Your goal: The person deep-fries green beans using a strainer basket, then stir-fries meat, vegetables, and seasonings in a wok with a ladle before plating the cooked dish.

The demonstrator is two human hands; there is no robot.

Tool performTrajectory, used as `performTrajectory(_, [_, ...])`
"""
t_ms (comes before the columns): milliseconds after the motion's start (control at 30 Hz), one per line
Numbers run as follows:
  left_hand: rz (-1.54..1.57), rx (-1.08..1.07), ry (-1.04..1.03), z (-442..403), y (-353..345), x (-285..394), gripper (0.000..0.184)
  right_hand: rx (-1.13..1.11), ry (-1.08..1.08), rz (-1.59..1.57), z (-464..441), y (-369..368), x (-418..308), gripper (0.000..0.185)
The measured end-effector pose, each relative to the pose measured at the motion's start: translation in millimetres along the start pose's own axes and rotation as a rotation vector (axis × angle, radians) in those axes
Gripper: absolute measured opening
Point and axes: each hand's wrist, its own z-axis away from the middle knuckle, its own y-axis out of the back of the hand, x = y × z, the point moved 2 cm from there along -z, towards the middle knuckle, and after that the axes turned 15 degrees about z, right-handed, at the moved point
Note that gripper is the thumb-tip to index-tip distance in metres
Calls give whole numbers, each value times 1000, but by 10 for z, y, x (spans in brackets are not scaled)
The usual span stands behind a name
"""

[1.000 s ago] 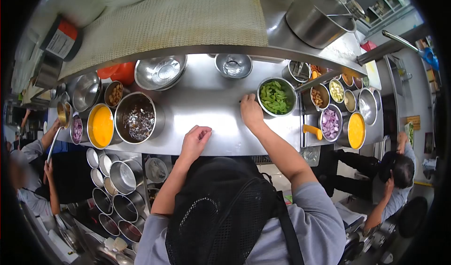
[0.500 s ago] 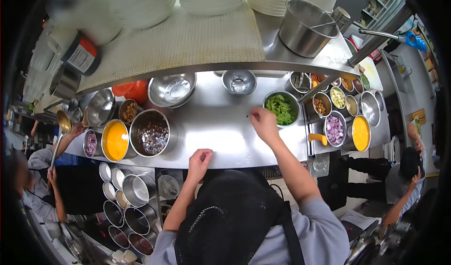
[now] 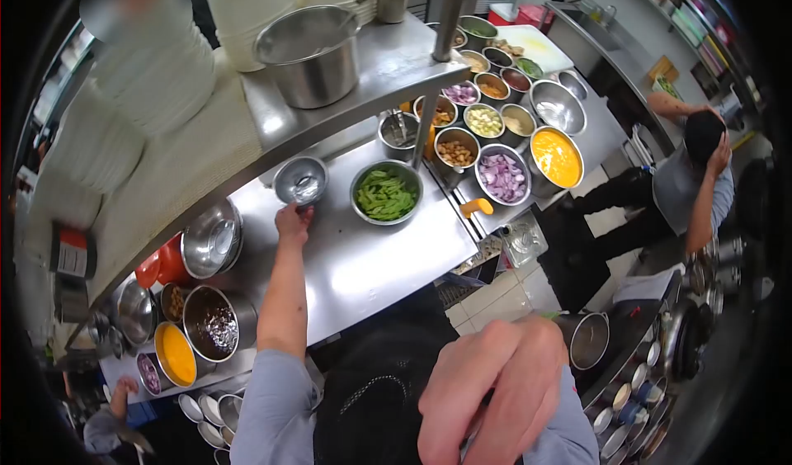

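My left hand (image 3: 294, 222) reaches across the steel counter (image 3: 346, 275), its fingers closed at the near rim of a small metal bowl (image 3: 301, 180). To the right of that bowl stands a wider metal bowl of cut green vegetable (image 3: 385, 194). Close to the camera, large in the lower part of the view, is my right hand (image 3: 495, 387). Its fingers are curled in, and whatever they may hold is hidden.
Pots of diced onion (image 3: 502, 174) and yellow liquid (image 3: 557, 157) stand at right; more yellow liquid (image 3: 175, 354) and a foil-filled pot (image 3: 216, 325) at left. A steel shelf (image 3: 371, 94) overhangs the counter. Another person (image 3: 689, 176) stands at right.
My view has turned to the right. My left hand has moved forward from the counter's front edge to the small metal bowl. My right hand has left the greens and come up near the camera.
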Motion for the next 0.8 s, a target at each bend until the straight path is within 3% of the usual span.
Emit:
performTrajectory(100, [75,129,-154,112,102,46,22,196,-202,450,220,118,-173,13])
performTrajectory(167, [90,74,-151,409,203,125,25,502,-392,754,744,359,-114,20])
performTrajectory(200, [12,133,-135,619,257,136,26,652,-373,833,1058,530,39,23])
performTrajectory(233, [-67,192,-120,821,324,121,27,828,-514,804,1449,643,121,24])
performTrajectory(333, [-238,37,-97,1314,698,-11,25,1277,-1086,893,2800,553,346,26])
performTrajectory(400, [-325,-66,-59,1612,749,-74,24,1269,-1303,892,3623,81,439,30])
performTrajectory(433, [-410,-176,-17,1888,647,-56,25,1296,-1313,894,3643,-155,395,30])
performTrajectory(500, [-515,-309,72,2389,442,91,26,938,-1388,733,3378,-799,286,31])
performTrajectory(533, [-621,-553,87,2625,269,166,26,998,-1402,735,3195,-1029,208,31])
performTrajectory(600, [-725,-940,211,3102,-15,256,28,597,-1398,720,2726,-1320,71,34])
performTrajectory(633, [-734,-1083,314,3293,-126,334,29,678,-1428,735,2619,-1435,13,34])
performTrajectory(700, [-747,-1380,424,3665,-348,437,33,417,-1208,684,2440,-1691,-65,33])
performTrajectory(733, [-757,-1527,456,3793,-417,442,36,496,-1238,699,2486,-1826,-69,33])
performTrajectory(800, [-778,-1763,542,4036,-548,418,40,434,-1055,727,2640,-2108,-39,33])
